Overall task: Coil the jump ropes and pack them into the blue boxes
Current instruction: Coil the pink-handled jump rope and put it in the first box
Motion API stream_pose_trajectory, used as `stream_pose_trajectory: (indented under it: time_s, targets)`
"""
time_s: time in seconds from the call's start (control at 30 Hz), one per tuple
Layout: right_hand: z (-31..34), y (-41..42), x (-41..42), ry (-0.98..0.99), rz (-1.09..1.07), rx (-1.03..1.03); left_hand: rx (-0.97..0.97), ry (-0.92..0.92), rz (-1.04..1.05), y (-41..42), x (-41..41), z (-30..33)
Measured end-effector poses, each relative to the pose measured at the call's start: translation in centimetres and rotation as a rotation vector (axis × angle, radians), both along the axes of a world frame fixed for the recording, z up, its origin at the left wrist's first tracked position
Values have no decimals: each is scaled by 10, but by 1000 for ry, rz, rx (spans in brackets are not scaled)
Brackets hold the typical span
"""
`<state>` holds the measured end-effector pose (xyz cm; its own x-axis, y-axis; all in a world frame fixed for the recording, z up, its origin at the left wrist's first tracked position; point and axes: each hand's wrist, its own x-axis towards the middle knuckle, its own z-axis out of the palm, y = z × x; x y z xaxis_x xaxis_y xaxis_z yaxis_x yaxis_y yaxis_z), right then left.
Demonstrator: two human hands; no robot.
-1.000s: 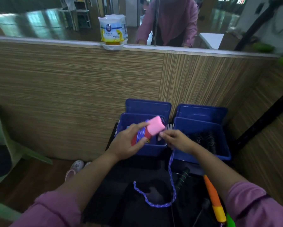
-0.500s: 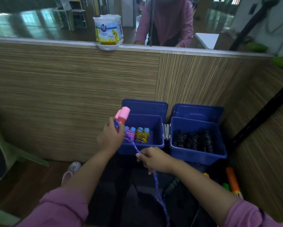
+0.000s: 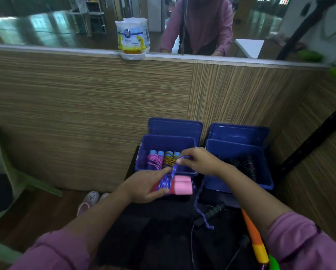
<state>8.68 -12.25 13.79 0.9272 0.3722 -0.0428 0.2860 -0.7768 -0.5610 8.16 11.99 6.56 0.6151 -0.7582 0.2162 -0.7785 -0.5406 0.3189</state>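
Nearest, down at the dark surface: loose tail of the purple rope (image 3: 199, 209) dangling beside a black handle with green stripes (image 3: 214, 209), an orange-and-yellow stick (image 3: 254, 240) just right of it. Tail left slack, probably so the remaining length could feed upward freely.

Above that, left hand (image 3: 143, 187) curled around the pink-and-red handles (image 3: 180, 187), thumb underneath, fingers over the wound turns; likely held level as a spool so the wraps stayed tight. Right hand (image 3: 199, 162) pinched on the rope just above the handles, fingertips closed on the strand, apparently leading the next turn across.

Farther back, left blue box (image 3: 143, 152) holding two coiled ropes already packed, pink and orange-black; right blue box (image 3: 266, 172) holding coiled black ropes. Both lids propped against the wooden partition (image 3: 85, 114), presumably to keep the boxes open.

Compared with half a second earlier: handles lowered from upright at the box's left edge to lying across in front of it; right hand raised from below to above them.
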Motion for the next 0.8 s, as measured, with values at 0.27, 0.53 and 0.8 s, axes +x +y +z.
stream_pose_trajectory:
  time_s: [0.27,0.53,0.8]
  targets:
    - [-48,-16,9,184,-145,390,-302,118,112,-9,-4,18]
    - [-58,9,-23,309,-167,287,-493,146,536,-16,7,22]
    - [-28,33,-40,174,48,-94,184,49,821,-10,28,17]
